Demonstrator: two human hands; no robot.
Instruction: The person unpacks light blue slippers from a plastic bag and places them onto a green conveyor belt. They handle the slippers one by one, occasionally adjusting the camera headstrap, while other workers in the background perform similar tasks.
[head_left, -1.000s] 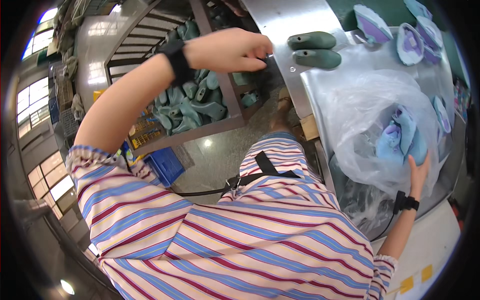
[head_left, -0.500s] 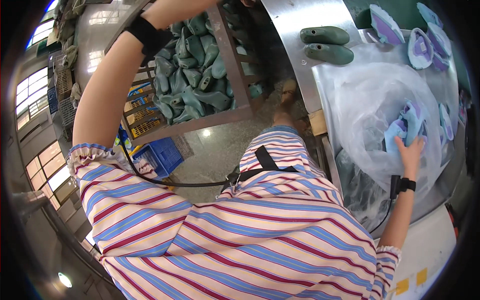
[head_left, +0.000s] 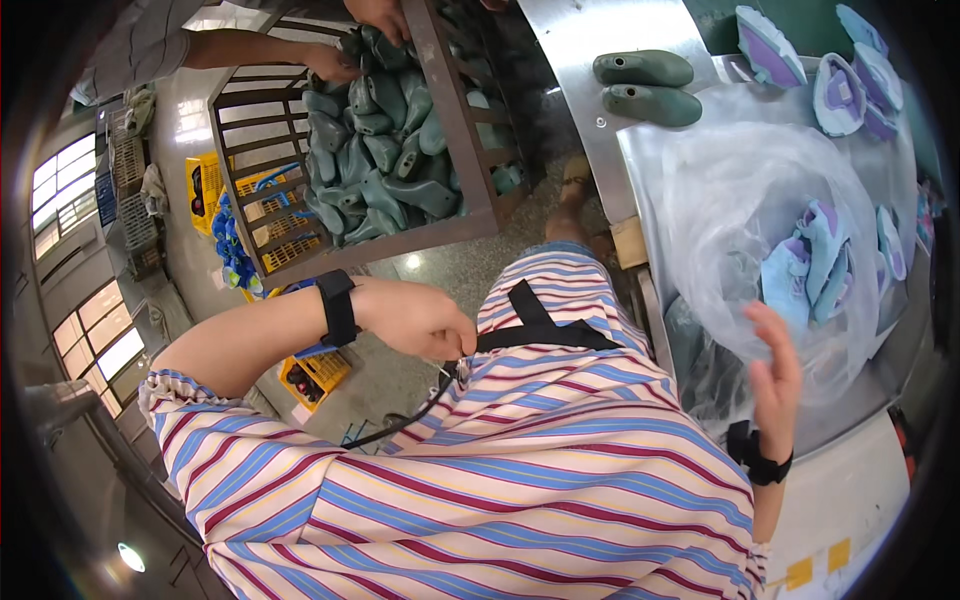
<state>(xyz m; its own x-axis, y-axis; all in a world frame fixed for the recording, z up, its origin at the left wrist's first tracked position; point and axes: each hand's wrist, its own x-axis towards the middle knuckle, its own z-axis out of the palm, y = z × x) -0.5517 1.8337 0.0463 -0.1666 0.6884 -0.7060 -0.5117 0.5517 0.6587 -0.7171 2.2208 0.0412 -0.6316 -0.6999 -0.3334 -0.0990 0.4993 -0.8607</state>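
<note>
- Right: blue uppers (head_left: 803, 262) are being ringed by plastic bag (head_left: 705, 215).
- Far left: lasts (head_left: 380, 155) are being racked.
- Left hand (head_left: 415, 318): fingers being curled beside strap (head_left: 548, 338); pinch can't be told.
- Right hand (head_left: 777, 380): fingers being parted near bag.

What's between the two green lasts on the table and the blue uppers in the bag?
In the head view, a strip of metal tabletop, then the bag's crumpled film, between the green lasts and the blue uppers.

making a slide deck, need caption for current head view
Right grip open beside a translucent plastic bag with blue-purple fabric pieces; left grip near the black waist strap.
</note>
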